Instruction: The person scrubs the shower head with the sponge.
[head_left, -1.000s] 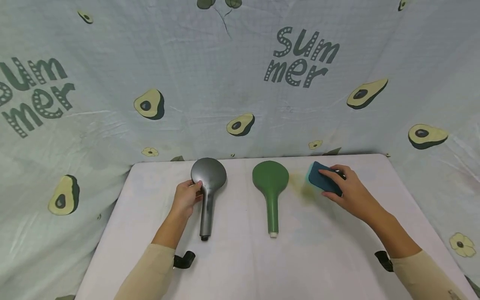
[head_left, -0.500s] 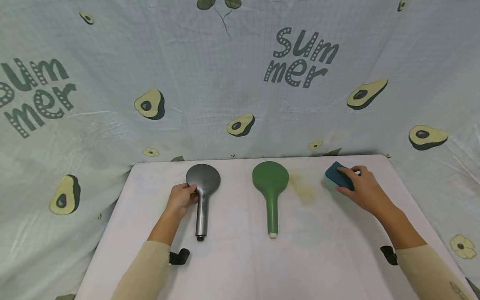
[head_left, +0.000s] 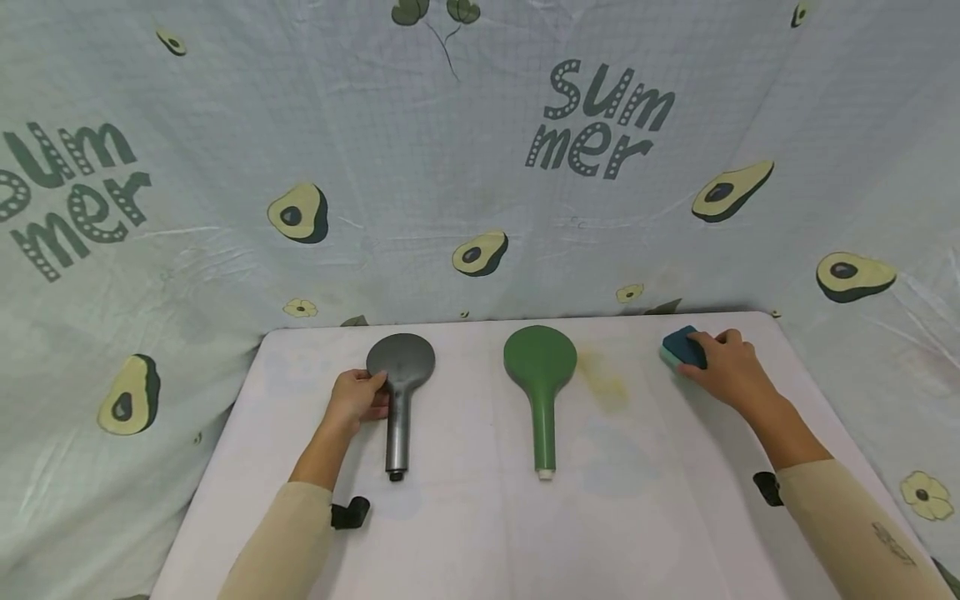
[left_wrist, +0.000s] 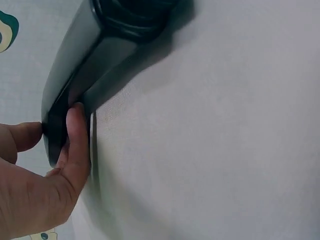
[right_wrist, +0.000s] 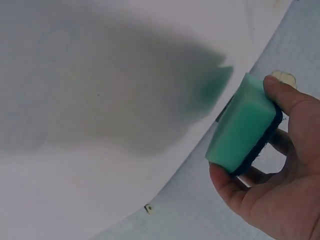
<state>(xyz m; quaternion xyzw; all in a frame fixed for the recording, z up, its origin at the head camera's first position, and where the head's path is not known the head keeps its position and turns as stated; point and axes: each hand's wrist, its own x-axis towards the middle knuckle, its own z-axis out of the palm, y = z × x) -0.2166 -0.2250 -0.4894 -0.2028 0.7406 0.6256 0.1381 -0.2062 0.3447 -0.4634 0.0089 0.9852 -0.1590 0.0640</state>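
My left hand (head_left: 357,398) pinches a dark grey shower head (head_left: 401,363) by the left side of its round head, thumb on top and fingers beneath. Its handle points toward me. In the left wrist view the grey shower head (left_wrist: 75,65) casts a shadow on the table below. At the right, my right hand (head_left: 731,367) grips a sponge (head_left: 684,347) with a dark blue scouring side up and a green foam side below. The right wrist view shows the sponge (right_wrist: 242,125) pinched between thumb and fingers, apart from its shadow on the tabletop.
A green shower head (head_left: 541,358) lies mid-table, handle toward me. Right of it is a yellowish stain (head_left: 602,379) on the white table (head_left: 465,533). A printed cloth (head_left: 420,150) hangs behind the table's far edge. A black wrist-camera mount sits on each wrist.
My right hand has carried the sponge right, away from the stain, which now shows fully. My left hand has shifted the grey shower head slightly left and nearer. The green shower head stays put.
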